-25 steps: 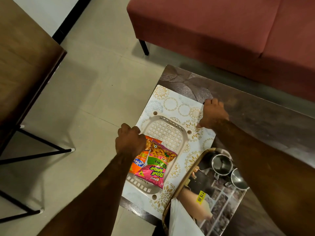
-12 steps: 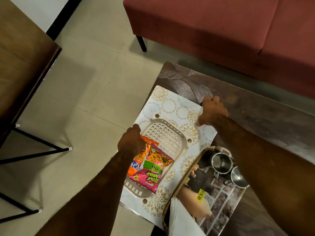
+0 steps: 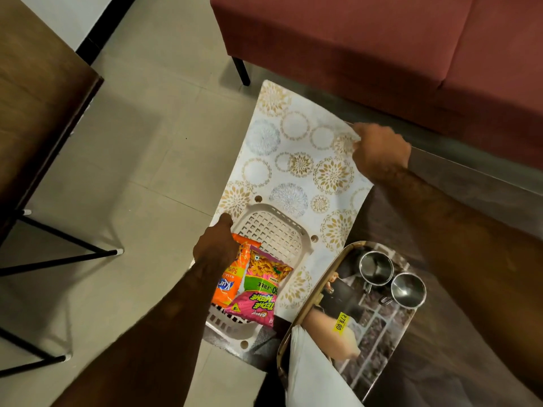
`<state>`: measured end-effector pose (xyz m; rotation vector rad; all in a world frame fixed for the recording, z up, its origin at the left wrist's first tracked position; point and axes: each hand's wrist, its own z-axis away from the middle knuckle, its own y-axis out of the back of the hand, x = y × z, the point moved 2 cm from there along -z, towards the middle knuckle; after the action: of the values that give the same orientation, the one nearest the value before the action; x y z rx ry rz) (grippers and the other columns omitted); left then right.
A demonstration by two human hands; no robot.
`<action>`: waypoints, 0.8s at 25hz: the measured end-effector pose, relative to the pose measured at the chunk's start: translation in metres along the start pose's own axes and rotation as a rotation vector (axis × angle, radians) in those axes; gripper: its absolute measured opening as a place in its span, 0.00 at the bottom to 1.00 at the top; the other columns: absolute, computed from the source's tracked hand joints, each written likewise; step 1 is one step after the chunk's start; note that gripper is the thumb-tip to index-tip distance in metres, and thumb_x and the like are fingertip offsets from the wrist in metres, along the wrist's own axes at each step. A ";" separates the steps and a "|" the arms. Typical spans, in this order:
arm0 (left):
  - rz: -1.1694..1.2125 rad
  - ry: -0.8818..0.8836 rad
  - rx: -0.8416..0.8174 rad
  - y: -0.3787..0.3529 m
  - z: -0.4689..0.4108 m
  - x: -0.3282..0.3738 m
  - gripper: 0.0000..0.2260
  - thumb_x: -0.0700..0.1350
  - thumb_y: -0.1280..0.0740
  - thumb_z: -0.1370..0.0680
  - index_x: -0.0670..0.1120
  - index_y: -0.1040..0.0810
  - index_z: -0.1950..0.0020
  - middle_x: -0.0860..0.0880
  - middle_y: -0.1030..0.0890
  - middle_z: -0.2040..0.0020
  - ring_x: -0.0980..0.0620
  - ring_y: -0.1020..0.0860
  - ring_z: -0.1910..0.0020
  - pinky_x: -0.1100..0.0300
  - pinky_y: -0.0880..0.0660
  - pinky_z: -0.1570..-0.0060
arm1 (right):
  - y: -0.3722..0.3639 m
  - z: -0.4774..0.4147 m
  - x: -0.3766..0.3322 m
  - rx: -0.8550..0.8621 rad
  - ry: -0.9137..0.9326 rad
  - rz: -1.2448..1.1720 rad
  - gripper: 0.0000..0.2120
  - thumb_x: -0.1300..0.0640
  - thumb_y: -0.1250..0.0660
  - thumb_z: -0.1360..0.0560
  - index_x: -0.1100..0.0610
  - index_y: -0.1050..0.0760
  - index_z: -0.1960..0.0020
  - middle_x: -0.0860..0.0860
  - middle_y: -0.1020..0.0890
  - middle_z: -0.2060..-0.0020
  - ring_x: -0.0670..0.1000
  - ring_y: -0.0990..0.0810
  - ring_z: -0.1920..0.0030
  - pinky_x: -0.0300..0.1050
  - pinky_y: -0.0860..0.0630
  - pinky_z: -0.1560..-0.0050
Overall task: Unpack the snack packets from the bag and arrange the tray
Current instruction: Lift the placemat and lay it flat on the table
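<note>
A white plastic basket tray (image 3: pixel 274 232) lies at the near end of a white floral mat (image 3: pixel 293 142) on the dark table (image 3: pixel 435 371). In it lie an orange snack packet (image 3: pixel 232 279) and, beside it, a pink and green snack packet (image 3: pixel 261 289). My left hand (image 3: pixel 214 248) is closed on the basket's left rim, partly over the orange packet. My right hand (image 3: pixel 379 151) pinches the mat's far right corner. A white bag (image 3: pixel 311 374) lies on the near end of a picture-printed serving tray (image 3: pixel 379 333).
Two steel cups (image 3: pixel 376 267) (image 3: pixel 408 289) stand on the serving tray, right of the basket. A red sofa (image 3: pixel 382 39) runs along the far side. A brown wooden table (image 3: pixel 35 113) on black legs stands at the left, across tiled floor.
My right hand has drawn the mat away from me, so it now reaches the table's far edge. The basket now sits at the mat's near end, with my left hand on its rim.
</note>
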<state>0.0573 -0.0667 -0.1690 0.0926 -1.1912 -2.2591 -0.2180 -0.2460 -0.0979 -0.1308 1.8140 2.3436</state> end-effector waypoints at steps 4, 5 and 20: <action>0.039 -0.006 0.005 0.003 -0.001 0.000 0.13 0.38 0.37 0.23 0.43 0.31 0.39 0.38 0.21 0.44 0.34 0.21 0.45 0.46 0.24 0.51 | 0.030 0.003 -0.002 0.215 -0.010 -0.066 0.20 0.64 0.38 0.25 0.46 0.22 0.39 0.55 0.14 0.45 0.65 0.16 0.44 0.58 0.22 0.42; 0.038 -0.009 0.005 0.003 0.000 -0.001 0.13 0.37 0.37 0.24 0.43 0.31 0.39 0.38 0.20 0.44 0.34 0.21 0.46 0.46 0.25 0.52 | 0.039 0.002 -0.001 0.266 -0.028 -0.091 0.22 0.64 0.39 0.26 0.46 0.22 0.38 0.54 0.14 0.46 0.65 0.16 0.44 0.58 0.22 0.42; 0.289 0.043 0.028 0.105 0.061 0.048 0.22 0.52 0.34 0.22 0.41 0.29 0.33 0.37 0.29 0.34 0.38 0.26 0.35 0.46 0.28 0.34 | 0.169 0.073 -0.018 0.423 0.157 -0.119 0.23 0.62 0.35 0.25 0.42 0.20 0.35 0.47 0.13 0.44 0.58 0.15 0.44 0.49 0.25 0.51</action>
<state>0.0466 -0.0926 -0.0414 -0.0195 -1.1355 -1.9798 -0.2297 -0.2184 0.0848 -0.3603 2.2609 1.8679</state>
